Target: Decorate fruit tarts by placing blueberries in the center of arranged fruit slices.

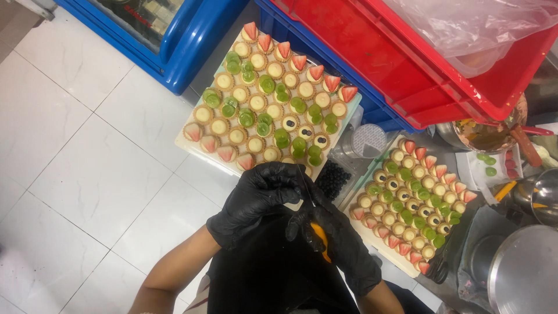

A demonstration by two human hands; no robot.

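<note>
Gloved hands meet over a tray of small fruit tarts.
Our left hand (256, 195) and right hand (325, 229), in black gloves, pinch a thin clear strip (306, 186) taut between them, close above the near edge of the pale tray of fruit tarts (270, 99), handy for the blueberry tub (332, 179).

One head-worn view — looking steeply down, close over the tart tray (192, 142) and floor.

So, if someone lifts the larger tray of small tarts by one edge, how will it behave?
The larger tray of tarts looks thin and flat, so it may bend when lifted by one edge. The tarts sit loose in rows, likely to slide if it tilts. Their fruit toppings, like the strawberry slices, seem fragile and could fall off.
</note>
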